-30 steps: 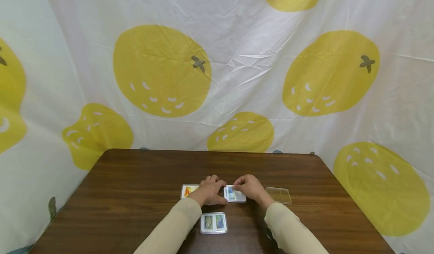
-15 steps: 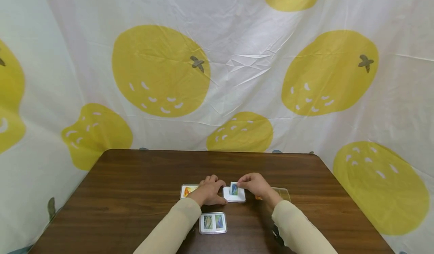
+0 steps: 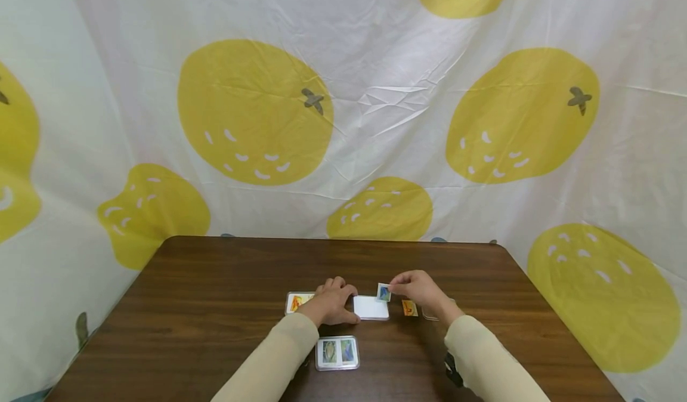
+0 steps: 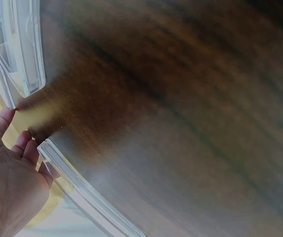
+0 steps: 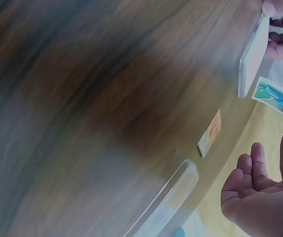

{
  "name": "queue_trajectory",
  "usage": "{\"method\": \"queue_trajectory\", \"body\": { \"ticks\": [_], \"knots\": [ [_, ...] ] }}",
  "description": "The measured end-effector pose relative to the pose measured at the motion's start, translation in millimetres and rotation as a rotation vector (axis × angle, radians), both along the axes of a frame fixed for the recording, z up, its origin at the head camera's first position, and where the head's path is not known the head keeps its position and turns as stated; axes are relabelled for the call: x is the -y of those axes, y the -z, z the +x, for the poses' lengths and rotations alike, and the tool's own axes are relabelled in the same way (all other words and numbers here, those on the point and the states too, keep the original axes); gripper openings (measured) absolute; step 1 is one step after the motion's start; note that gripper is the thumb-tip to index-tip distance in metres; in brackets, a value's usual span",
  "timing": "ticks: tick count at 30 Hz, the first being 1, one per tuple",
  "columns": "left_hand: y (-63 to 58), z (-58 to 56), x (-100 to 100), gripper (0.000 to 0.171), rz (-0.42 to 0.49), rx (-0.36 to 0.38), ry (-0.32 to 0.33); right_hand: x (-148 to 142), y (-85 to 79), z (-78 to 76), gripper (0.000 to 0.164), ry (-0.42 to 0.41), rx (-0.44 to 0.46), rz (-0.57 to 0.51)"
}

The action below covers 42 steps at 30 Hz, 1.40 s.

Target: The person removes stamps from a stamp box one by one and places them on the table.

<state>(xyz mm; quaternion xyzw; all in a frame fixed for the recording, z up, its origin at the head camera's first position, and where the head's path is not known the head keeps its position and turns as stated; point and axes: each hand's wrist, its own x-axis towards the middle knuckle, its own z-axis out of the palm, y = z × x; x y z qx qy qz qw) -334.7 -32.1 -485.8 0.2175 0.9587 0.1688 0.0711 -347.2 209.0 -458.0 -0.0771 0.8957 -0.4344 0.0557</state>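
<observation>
Stamp [image 3: 383, 293], pinched between right hand [image 3: 422, 290] thumb and fingertips over the wooden table [image 3: 231, 271], nearer its far right corner than far left; fruit-printed cloth [image 3: 376, 62] behind. Left hand [image 3: 334, 302], thumb and fingers spread, grips white case [image 3: 370, 308]. Right wrist view alone reveals the right palm.

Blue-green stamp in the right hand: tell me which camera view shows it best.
The right wrist view: the blue-green stamp appears largest there, its coloured picture and white border visible at the right hand. The head view shows it small, pinched by that hand; the left wrist view does not show it.
</observation>
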Motion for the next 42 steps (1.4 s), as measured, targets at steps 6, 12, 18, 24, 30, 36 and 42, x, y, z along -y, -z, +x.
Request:
{"method": "queue_trajectory", "body": {
  "ticks": [6, 12, 18, 24, 30, 36, 42],
  "knots": [
    [-0.6, 0.7, 0.1, 0.056, 0.004, 0.003, -0.002, -11.4, -3.3, 2.8, 0.011, -0.014, 0.01, 0.024],
    [-0.8, 1.1, 0.2, 0.057, 0.001, 0.005, 0.002, -21.2, -3.2, 3.6, 0.013, -0.041, 0.021, 0.048],
    [-0.8, 0.3, 0.4, 0.056, 0.004, 0.002, 0.005, -28.6, -4.3, 3.8, 0.013, -0.052, 0.048, 0.076],
    [-0.8, -0.1, 1.3, 0.056, 0.01, 0.006, 0.006, -30.5, -1.3, 3.2, 0.013, -0.045, 0.042, 0.111],
    [0.4, -0.6, 1.1, 0.058, 0.007, 0.019, -0.002, -26.9, 3.8, 2.2, 0.013, -0.053, -0.013, 0.141],
    [1.5, -1.7, 1.1, 0.058, 0.004, 0.014, -0.002, -22.7, 4.2, 0.8, 0.01, -0.031, -0.029, 0.228],
    [1.3, -1.9, 0.9, 0.058, 0.007, 0.015, 0.0, -19.1, 5.8, 1.8, 0.01, -0.003, -0.041, 0.298]
  ]
}}
